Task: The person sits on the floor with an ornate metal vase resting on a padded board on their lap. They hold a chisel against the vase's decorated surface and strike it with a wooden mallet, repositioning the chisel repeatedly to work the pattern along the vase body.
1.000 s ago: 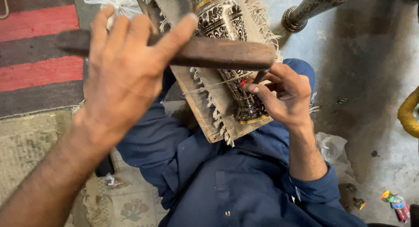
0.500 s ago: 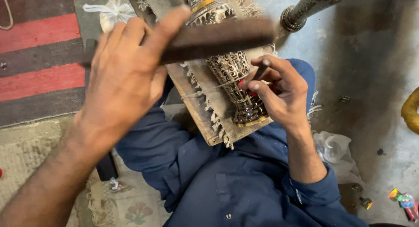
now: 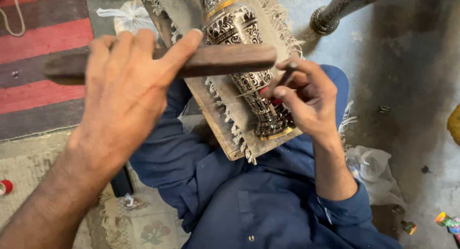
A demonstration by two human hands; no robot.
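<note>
Your left hand is wrapped around a dark wooden mallet bar, fingers curled over the top and thumb stretched along its upper edge. A second ago that bar sat lower and tilted down toward the vase; now it lies nearly level, crossing just above the middle of the engraved metal vase. You are between blows, with the bar up off the tool.

Your right hand pinches a thin dark chisel between thumb and fingertips, its tip down on the vase's lower body, near the gold-rimmed foot. That hand has hardly moved across the 3 pictures, so the tool point stays on the same patch of pattern.

The vase lies on its side on a fringed wooden board resting across your lap, neck pointing away from you. Beyond the vase, to its right, a second engraved metal piece lies on the grey floor. Left of the vase lies a red striped rug.
</note>
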